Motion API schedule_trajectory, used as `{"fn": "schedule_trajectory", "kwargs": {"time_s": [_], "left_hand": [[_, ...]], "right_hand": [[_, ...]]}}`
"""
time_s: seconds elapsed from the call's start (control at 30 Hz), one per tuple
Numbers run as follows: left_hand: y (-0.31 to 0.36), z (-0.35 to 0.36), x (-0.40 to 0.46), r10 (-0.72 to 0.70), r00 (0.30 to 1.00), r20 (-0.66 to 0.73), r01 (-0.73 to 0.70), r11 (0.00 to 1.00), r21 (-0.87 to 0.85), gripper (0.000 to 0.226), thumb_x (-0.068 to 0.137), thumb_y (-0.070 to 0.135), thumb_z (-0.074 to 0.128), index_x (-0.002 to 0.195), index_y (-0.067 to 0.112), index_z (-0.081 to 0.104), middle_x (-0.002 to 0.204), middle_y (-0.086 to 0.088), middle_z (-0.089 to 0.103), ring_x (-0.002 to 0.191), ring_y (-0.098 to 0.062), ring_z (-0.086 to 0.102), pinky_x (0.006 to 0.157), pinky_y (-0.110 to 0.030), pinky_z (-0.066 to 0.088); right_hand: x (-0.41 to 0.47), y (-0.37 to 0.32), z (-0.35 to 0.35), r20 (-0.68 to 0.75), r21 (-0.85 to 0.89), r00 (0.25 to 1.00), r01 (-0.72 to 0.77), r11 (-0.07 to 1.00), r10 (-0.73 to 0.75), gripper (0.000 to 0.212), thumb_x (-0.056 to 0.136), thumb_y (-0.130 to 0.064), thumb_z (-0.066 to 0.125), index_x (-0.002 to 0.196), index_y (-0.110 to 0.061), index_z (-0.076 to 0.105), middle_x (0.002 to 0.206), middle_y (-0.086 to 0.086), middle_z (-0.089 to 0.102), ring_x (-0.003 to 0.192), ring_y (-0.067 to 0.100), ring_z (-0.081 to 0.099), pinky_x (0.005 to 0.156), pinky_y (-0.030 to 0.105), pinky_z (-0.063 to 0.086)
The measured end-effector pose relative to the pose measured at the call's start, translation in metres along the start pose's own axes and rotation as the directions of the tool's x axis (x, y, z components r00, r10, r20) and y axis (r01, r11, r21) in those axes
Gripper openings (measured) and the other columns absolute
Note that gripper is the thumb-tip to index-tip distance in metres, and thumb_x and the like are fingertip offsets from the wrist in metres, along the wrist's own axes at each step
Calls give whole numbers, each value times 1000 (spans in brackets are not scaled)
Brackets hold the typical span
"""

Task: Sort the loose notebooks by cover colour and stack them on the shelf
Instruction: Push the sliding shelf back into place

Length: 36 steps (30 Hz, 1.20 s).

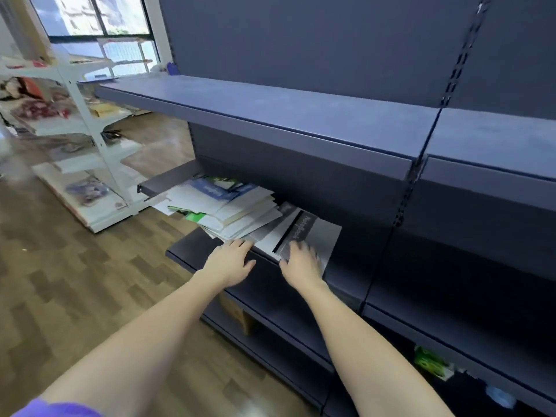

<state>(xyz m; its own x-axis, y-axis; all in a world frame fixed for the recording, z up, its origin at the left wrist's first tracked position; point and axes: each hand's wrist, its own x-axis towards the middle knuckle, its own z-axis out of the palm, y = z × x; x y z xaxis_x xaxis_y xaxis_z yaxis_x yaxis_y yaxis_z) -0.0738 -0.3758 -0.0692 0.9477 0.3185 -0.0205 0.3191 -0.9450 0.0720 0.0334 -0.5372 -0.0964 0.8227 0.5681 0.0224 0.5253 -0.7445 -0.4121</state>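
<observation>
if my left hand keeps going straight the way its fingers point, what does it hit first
Probably the loose pile of notebooks: the left hand has its fingertips at the pile's near edge on the shelf. Actual contact is blurred, so unclear.

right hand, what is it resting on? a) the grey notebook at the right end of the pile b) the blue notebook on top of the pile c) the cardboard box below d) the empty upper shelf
a: the right hand lies with fingers spread on the grey notebook at the right end of the pile, while the blue notebook sits farther left, untouched.
</observation>
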Motion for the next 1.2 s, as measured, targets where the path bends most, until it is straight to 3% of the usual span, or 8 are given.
{"fn": "schedule_trajectory", "kwargs": {"time_s": [0.23, 0.37, 0.47, 0.77, 0.87, 1.03, 1.13, 1.2], "left_hand": [[-11, 21, 73, 179, 983, -51, -175, 982, 66, 47, 98, 38, 41, 137, 15, 51, 150, -9, 43, 141, -30, 36, 107, -42, 38], [-1, 37, 87, 214, 972, -102, -208, 976, 67, 50, 91, 38, 36, 119, 7, 64, 119, -15, 63, 112, -37, 58, 95, -46, 49], [7, 41, 91, 227, 963, -145, -208, 969, 134, 50, 89, 37, 37, 117, 6, 64, 107, -14, 62, 99, -36, 57, 86, -46, 47], [-8, 43, 101, 361, 921, -148, -327, 922, 209, 49, 91, 36, 33, 108, 6, 67, 104, -15, 64, 91, -36, 56, 81, -46, 43], [-15, 44, 100, 419, 895, -150, -393, 903, 175, 49, 89, 38, 31, 104, 9, 68, 108, -15, 64, 97, -36, 57, 88, -47, 44], [-17, 46, 90, 517, 852, -85, -519, 855, -4, 73, 92, 56, 15, 133, 8, 51, 148, -17, 46, 138, -34, 40, 116, -43, 29], [-18, 39, 91, 551, 835, -6, -550, 834, 42, 83, 91, 74, 30, 142, 10, 42, 154, -15, 37, 143, -33, 31, 117, -45, 25], [-21, 35, 91, 587, 809, 20, -585, 802, 121, 78, 91, 68, 45, 144, 11, 36, 151, -17, 39, 139, -34, 35, 114, -45, 29]], "right_hand": [[55, 16, 25, -138, -23, 990, -46, 999, 42, 32, 100, -40, 45, 123, -23, 61, 133, 4, 55, 122, 33, 45, 100, 44, 36], [59, 19, 32, -147, -17, 983, -114, 993, 111, 40, 98, -44, 49, 130, -21, 56, 137, 8, 51, 124, 33, 44, 101, 45, 35], [62, 20, 34, -146, -9, 976, -162, 987, 159, 49, 100, -45, 48, 142, -22, 48, 145, 5, 45, 131, 30, 40, 106, 41, 31], [39, 10, 40, -164, 78, 956, -234, 969, 244, 46, 93, -21, 59, 139, -14, 56, 137, 9, 55, 123, 35, 47, 104, 38, 39], [23, 4, 41, -248, 155, 922, -265, 952, 297, 39, 91, -10, 53, 128, -16, 66, 124, 7, 63, 117, 33, 52, 99, 36, 40], [9, -11, 27, -258, 99, 785, -559, 823, 563, 29, 94, -38, 58, 121, -32, 68, 133, -3, 56, 128, 27, 38, 110, 47, 18], [2, -17, 19, -220, 93, 600, -772, 629, 769, 84, 79, -71, 64, 141, -16, 46, 143, 12, 43, 130, 36, 34, 104, 50, 27], [-3, -24, 16, -211, 145, 515, -824, 547, 831, 108, 68, -74, 73, 145, -8, 34, 144, 18, 36, 131, 38, 32, 105, 49, 32]]}}
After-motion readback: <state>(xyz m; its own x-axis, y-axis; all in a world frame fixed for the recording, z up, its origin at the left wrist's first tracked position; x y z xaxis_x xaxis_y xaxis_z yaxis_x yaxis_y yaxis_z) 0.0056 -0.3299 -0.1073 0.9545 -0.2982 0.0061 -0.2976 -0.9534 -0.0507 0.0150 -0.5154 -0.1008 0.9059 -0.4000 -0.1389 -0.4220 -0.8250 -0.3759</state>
